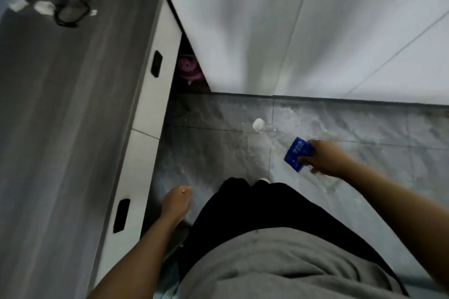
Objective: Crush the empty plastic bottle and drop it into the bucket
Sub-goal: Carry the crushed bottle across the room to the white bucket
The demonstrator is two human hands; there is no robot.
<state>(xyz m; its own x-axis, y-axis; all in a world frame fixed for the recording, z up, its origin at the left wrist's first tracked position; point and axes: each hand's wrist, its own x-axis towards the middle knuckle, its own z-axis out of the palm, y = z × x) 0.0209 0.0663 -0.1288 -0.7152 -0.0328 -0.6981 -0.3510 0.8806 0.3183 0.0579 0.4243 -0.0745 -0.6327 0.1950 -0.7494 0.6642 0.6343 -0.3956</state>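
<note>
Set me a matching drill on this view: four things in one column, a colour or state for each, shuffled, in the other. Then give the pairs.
Column one:
1. bottle cap
2. bottle label
3. left hand
4. right hand

Column two:
A. blue
B. empty, hanging by the cabinet
C. white
D. gripping the bottle

Pairs: 1-C, 2-A, 3-B, 4-D

Your grey top [279, 264] fills frame at 6 o'clock, loose, creased. Black trousers [243, 204] above it toward centre. Both forearms bare, no sleeves showing. White shoe tip [264, 180] peeks past trouser hem.
</note>
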